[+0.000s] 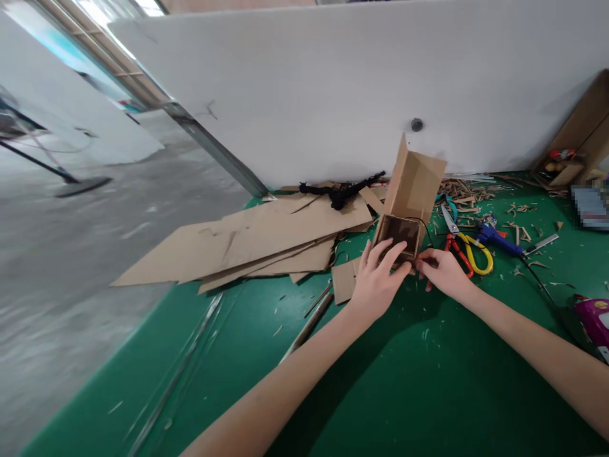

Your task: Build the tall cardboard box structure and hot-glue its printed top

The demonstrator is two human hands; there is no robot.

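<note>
Starting at the far left, a loose stack of flat cardboard sheets (pixel 266 238) lies half on the green mat (pixel 404 381) and half over its edge, with a black tangle (pixel 340 190) at the stack's far right end against the white board (pixel 333 82). Nearer, a thin metal strip (pixel 309 324) lies aslant on the mat, and a small cardboard piece (pixel 343 280) sits just beside the left hand (pixel 375 282). That hand has its fingers laid loosely apart over the open near end of the box (pixel 413 181), with the thumb under the lower edge, so it grips that rim. The box is a tall, narrow cardboard one near the middle of the mat, leaning away toward the board. A thin black wire (pixel 423 225) curves past its mouth. The right hand (pixel 445 271) has its fingertips drawn together in a pinch at the box's near right corner; whether it also nips the wire cannot be told. The step in hand looks like work on the box's open end. Any further move there calls for the left hand to keep the leaning box steady while the right hand works finely. To the right lie scissors (pixel 476 254), a blue glue gun (pixel 497 239) and cardboard scraps (pixel 461 189), all within reach.
</note>
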